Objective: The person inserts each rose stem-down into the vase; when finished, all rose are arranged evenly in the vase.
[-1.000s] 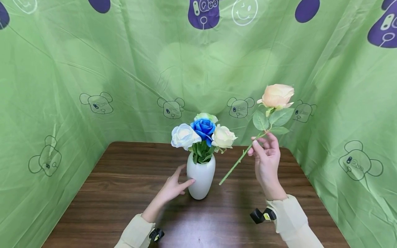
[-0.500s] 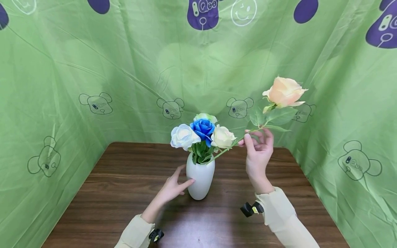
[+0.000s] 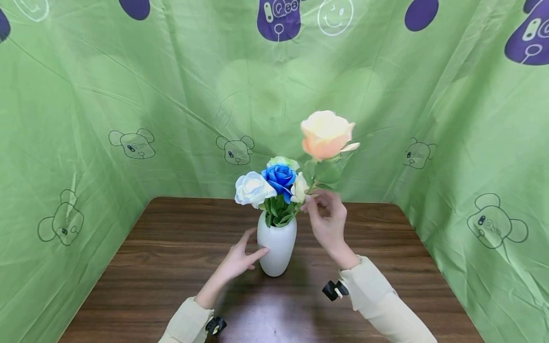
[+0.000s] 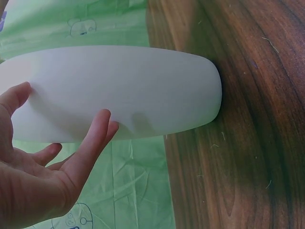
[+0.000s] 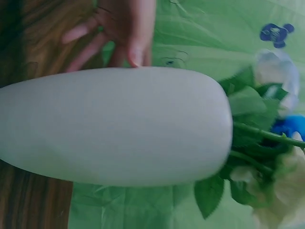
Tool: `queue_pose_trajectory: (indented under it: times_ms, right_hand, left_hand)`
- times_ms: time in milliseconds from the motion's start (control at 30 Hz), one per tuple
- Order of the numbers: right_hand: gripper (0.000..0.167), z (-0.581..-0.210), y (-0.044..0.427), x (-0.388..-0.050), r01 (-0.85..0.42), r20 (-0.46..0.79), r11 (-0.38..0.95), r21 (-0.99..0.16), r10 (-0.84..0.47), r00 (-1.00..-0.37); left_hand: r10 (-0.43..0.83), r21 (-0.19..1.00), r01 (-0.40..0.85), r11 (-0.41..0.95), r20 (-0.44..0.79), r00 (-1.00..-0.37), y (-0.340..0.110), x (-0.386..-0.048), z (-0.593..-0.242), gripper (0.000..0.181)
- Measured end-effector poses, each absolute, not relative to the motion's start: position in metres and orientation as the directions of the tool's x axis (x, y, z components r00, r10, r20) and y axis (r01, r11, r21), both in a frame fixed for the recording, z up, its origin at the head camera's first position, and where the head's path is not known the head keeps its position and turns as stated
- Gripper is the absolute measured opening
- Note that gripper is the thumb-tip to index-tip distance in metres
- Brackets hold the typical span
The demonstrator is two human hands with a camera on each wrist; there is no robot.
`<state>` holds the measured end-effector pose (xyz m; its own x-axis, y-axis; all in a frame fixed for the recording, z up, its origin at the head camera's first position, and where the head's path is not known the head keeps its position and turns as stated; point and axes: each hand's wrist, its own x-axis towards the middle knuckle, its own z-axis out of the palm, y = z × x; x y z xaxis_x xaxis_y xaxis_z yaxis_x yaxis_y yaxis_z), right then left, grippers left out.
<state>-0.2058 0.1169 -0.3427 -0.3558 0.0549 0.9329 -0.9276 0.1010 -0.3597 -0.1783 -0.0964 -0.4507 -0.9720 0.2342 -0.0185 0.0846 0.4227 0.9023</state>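
A white vase stands upright on the table, with a pale blue rose, a blue rose, a cream rose and a green-white rose in it. My left hand touches the vase's left side with spread, fairly straight fingers; the left wrist view shows fingertips against the white wall. Between thumb and fingers, my right hand pinches the stem of a peach rose. Its bloom rises above the others. A thorny stem runs into the vase mouth in the right wrist view.
The dark wooden table extends around the vase. Green fabric with printed bear faces encloses its back and sides. Black wrist devices sit at both sleeves.
My right hand has carried the peach rose leftward to the vase, and its stem end has gone from beside the vase to the mouth. My left hand has stayed on the vase.
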Motion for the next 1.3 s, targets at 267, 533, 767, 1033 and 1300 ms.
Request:
queue_pose_trajectory:
  times_ms: [267,533,767,1033,1300]
  right_hand:
    - [0.019,-0.366,0.101,-0.204,-0.903,0.94,0.285,-0.322,-0.016,-0.341]
    - [0.03,-0.39,0.095,-0.201,-0.839,0.875,0.36,-0.407,-0.108,-0.471]
    - [0.023,-0.394,0.098,-0.196,-0.818,0.842,0.349,-0.457,-0.125,-0.524]
    - [0.016,-0.37,0.093,-0.19,-0.772,0.777,0.259,-0.58,-0.107,-0.62]
    - [0.005,-0.332,0.078,-0.171,-0.597,0.581,0.248,-0.763,-0.139,-0.802]
  left_hand:
    - [0.244,0.91,0.089,0.404,-0.013,-0.97,-0.097,-0.179,-0.452,0.073]
    - [0.237,0.91,0.088,0.404,-0.011,-0.971,-0.095,-0.179,-0.453,0.072]
    - [0.238,0.908,0.09,0.409,-0.011,-0.971,-0.096,-0.179,-0.452,0.073]
    - [0.24,0.908,0.097,0.407,-0.004,-0.971,-0.096,-0.179,-0.453,0.072]
    - [0.246,0.9,0.124,0.419,0.019,-0.969,-0.096,-0.179,-0.453,0.07]
